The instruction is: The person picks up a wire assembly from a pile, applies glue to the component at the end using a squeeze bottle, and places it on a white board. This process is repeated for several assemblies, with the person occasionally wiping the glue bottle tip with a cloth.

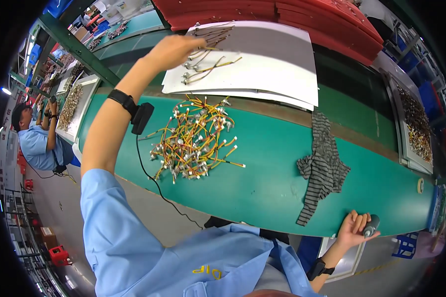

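Note:
My left hand point(177, 51) reaches over a stack of white sheets point(277, 74). Its fingers are pinched at one end of a short yellow-brown wire lead point(213, 48). More wire leads with small metal parts point(201, 74) lie in a row on the top sheet, partly hidden behind this hand. Nearer to me, a loose heap of yellow and red wire leads point(193, 141) with white connectors lies on the green table. At the table's near right edge, my right hand point(353, 230) is curled around a dark grey cylindrical thing with a narrow tip point(371, 225).
A striped grey cloth point(324, 166) lies on the green table point(267, 173). Red foam sheets point(282, 20) are stacked at the back. White trays of parts stand on the right point(414, 123) and left point(79, 104), where a person point(42, 136) works. A tape roll point(420, 185) sits far right.

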Tool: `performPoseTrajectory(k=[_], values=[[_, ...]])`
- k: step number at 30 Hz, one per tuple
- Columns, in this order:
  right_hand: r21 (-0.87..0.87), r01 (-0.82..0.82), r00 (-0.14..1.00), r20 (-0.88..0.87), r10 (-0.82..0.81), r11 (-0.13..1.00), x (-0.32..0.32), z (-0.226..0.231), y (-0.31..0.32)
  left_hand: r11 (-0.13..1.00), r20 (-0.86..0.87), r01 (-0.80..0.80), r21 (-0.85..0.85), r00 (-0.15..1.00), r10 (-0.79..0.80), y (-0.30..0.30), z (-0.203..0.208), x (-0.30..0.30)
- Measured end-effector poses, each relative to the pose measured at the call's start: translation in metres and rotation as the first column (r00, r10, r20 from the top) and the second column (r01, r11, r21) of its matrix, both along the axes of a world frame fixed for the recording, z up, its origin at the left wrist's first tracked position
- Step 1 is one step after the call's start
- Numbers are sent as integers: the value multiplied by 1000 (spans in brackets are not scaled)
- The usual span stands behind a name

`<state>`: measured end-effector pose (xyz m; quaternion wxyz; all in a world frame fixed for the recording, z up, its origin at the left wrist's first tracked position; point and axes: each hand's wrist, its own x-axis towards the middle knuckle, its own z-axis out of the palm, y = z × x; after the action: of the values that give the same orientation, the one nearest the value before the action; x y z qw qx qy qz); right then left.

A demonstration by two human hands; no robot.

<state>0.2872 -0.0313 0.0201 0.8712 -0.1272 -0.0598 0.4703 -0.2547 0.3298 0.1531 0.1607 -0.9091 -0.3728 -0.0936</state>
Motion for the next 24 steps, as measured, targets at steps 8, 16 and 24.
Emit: performPoseTrajectory(k=[8,16,24], values=[[-15,40,996,80,-39,999,-4,-2,3,977,-98,-153,-146,985,140,19,-38,-1],[-30,64,995,85,-61,998,-6,-2,5,974,49,-113,-197,991,125,38,-54,-18],[-9,44,994,102,-42,999,-5,-2,7,966,196,-103,-237,969,152,31,-59,-24]])
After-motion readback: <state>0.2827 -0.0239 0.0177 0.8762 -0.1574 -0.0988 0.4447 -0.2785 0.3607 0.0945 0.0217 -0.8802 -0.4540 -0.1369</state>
